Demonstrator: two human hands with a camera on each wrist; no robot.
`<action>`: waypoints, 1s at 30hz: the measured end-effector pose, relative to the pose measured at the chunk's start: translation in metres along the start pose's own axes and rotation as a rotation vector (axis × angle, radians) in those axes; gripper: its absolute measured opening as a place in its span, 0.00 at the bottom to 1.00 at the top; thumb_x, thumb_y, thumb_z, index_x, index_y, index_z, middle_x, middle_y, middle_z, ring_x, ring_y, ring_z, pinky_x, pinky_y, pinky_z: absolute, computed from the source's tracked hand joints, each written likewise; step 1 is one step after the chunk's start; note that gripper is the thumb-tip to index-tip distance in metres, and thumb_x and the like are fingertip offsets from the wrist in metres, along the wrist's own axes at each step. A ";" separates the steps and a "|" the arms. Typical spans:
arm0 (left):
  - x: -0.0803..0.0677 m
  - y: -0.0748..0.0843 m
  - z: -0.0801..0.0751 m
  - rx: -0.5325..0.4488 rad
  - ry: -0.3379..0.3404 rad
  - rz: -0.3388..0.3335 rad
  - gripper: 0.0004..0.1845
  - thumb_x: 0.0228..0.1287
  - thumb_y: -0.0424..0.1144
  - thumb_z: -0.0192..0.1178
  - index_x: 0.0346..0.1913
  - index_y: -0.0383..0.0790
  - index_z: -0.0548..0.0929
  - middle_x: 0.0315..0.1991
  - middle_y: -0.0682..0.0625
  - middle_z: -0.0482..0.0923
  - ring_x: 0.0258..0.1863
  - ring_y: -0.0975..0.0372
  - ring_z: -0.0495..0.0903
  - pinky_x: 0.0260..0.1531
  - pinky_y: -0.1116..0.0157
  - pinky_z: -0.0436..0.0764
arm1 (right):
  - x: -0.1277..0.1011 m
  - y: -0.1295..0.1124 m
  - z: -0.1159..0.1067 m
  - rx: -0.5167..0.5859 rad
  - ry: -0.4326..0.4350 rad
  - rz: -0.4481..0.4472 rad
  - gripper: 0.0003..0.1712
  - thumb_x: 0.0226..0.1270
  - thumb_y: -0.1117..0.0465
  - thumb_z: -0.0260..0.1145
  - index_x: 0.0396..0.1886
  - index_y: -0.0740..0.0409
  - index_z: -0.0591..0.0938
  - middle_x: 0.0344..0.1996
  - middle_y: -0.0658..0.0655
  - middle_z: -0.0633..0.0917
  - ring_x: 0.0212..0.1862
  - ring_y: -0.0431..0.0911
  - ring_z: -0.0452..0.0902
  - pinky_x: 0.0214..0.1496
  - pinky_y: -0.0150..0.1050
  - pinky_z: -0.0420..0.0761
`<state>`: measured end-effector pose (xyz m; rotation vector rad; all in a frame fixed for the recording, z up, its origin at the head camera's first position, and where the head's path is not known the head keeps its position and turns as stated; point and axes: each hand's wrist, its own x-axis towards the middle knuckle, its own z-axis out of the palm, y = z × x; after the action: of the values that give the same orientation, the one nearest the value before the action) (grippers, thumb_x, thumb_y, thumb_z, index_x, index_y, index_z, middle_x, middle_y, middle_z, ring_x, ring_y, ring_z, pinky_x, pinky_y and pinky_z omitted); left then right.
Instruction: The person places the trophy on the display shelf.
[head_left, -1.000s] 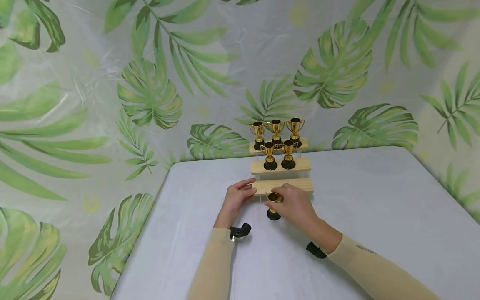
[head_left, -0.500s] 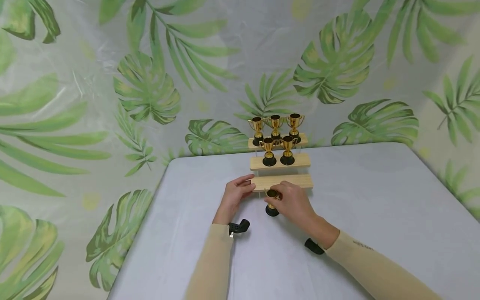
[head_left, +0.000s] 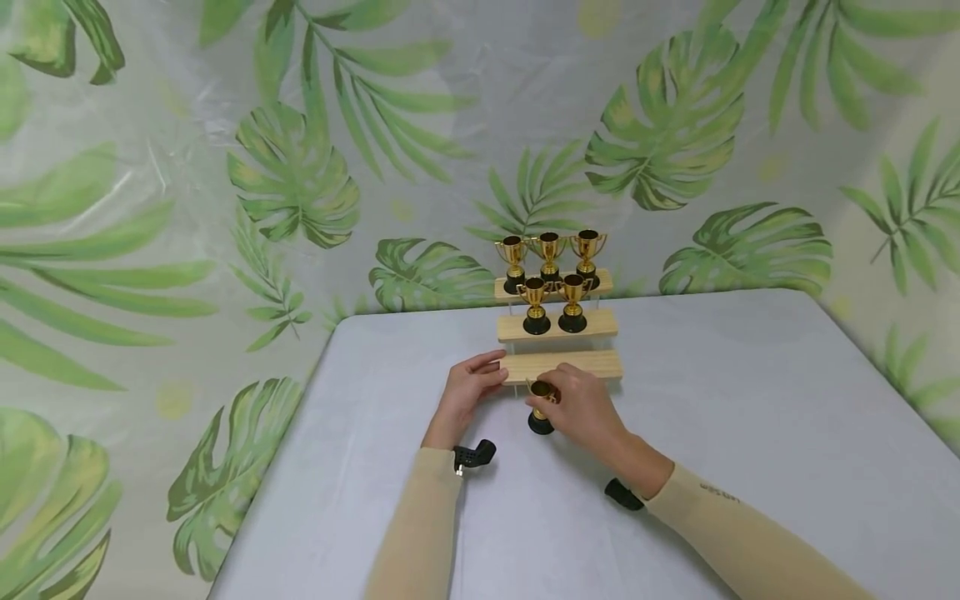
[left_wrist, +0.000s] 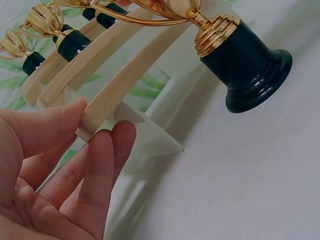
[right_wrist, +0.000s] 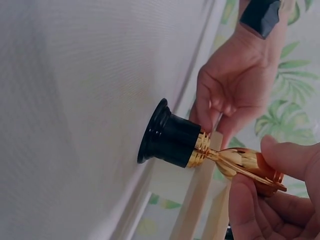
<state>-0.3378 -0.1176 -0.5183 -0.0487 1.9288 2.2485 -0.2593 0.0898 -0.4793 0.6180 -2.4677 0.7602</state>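
Observation:
A small gold trophy point(head_left: 540, 406) with a black base point(right_wrist: 167, 137) stands on the white table just in front of a three-step wooden stand point(head_left: 562, 365). My right hand point(head_left: 581, 408) pinches its gold cup point(right_wrist: 250, 165) between thumb and fingers. My left hand point(head_left: 467, 392) holds the left end of the lowest step point(left_wrist: 125, 85), thumb on top and fingers under it. The middle step carries two gold trophies point(head_left: 553, 304) and the top step three more point(head_left: 550, 254). The lowest step is bare.
The white table point(head_left: 750, 417) meets a leaf-patterned curtain point(head_left: 300, 183) right behind the stand. The table's left edge point(head_left: 300, 417) runs near my left arm. A clear plastic foot point(left_wrist: 150, 135) supports the stand at its left end.
The view has shifted slightly. Both hands and the trophy stay in nearly the same places.

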 end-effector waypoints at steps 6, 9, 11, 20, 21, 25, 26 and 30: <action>0.001 -0.002 0.001 -0.009 0.010 -0.008 0.21 0.58 0.29 0.73 0.56 0.40 0.87 0.47 0.44 0.86 0.41 0.61 0.85 0.42 0.64 0.85 | -0.001 0.002 0.001 0.005 -0.016 0.010 0.16 0.53 0.53 0.83 0.35 0.58 0.88 0.26 0.47 0.80 0.26 0.37 0.71 0.25 0.32 0.73; 0.001 -0.002 0.001 -0.009 0.006 -0.008 0.21 0.58 0.29 0.73 0.56 0.39 0.87 0.47 0.44 0.86 0.40 0.61 0.85 0.41 0.65 0.85 | 0.000 0.001 0.000 0.013 -0.021 0.015 0.16 0.53 0.54 0.82 0.35 0.58 0.88 0.26 0.47 0.80 0.26 0.38 0.71 0.25 0.32 0.73; 0.001 -0.001 0.001 -0.009 0.004 -0.009 0.21 0.58 0.28 0.72 0.57 0.38 0.86 0.47 0.44 0.86 0.40 0.61 0.85 0.41 0.65 0.85 | 0.000 0.001 -0.001 0.018 -0.025 0.015 0.16 0.53 0.54 0.82 0.35 0.59 0.88 0.26 0.47 0.80 0.26 0.38 0.71 0.25 0.32 0.73; 0.002 0.001 0.003 -0.005 -0.010 0.003 0.21 0.59 0.29 0.72 0.57 0.38 0.86 0.48 0.43 0.86 0.42 0.61 0.85 0.43 0.63 0.85 | 0.001 0.001 -0.006 0.020 -0.059 0.029 0.15 0.55 0.53 0.81 0.35 0.57 0.88 0.26 0.46 0.79 0.26 0.37 0.70 0.26 0.32 0.73; 0.002 0.001 0.004 -0.007 -0.012 0.003 0.21 0.59 0.29 0.72 0.57 0.39 0.86 0.48 0.43 0.86 0.42 0.61 0.85 0.44 0.63 0.85 | 0.002 0.001 -0.006 0.019 -0.059 0.027 0.15 0.55 0.53 0.81 0.35 0.57 0.88 0.26 0.46 0.79 0.27 0.37 0.70 0.26 0.32 0.73; 0.002 0.001 0.004 -0.009 -0.016 0.004 0.21 0.60 0.28 0.71 0.58 0.38 0.86 0.49 0.42 0.86 0.42 0.61 0.85 0.44 0.63 0.85 | 0.002 0.000 -0.007 0.018 -0.057 0.019 0.14 0.56 0.54 0.81 0.35 0.57 0.88 0.27 0.47 0.79 0.27 0.38 0.70 0.26 0.33 0.73; 0.002 0.000 0.003 -0.009 -0.014 0.004 0.21 0.60 0.28 0.71 0.58 0.38 0.86 0.49 0.42 0.86 0.42 0.61 0.85 0.44 0.63 0.85 | 0.002 0.000 -0.007 0.020 -0.059 0.016 0.14 0.56 0.54 0.81 0.35 0.57 0.88 0.27 0.47 0.80 0.27 0.38 0.71 0.26 0.33 0.73; 0.001 0.000 0.000 -0.008 -0.012 -0.003 0.21 0.60 0.28 0.71 0.58 0.38 0.86 0.49 0.42 0.85 0.41 0.61 0.85 0.42 0.65 0.85 | 0.003 -0.002 -0.007 0.021 -0.074 0.020 0.15 0.56 0.54 0.81 0.37 0.57 0.89 0.28 0.47 0.80 0.28 0.37 0.71 0.27 0.32 0.74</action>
<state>-0.3391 -0.1174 -0.5188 -0.0394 1.9133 2.2494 -0.2586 0.0919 -0.4724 0.6407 -2.5396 0.7859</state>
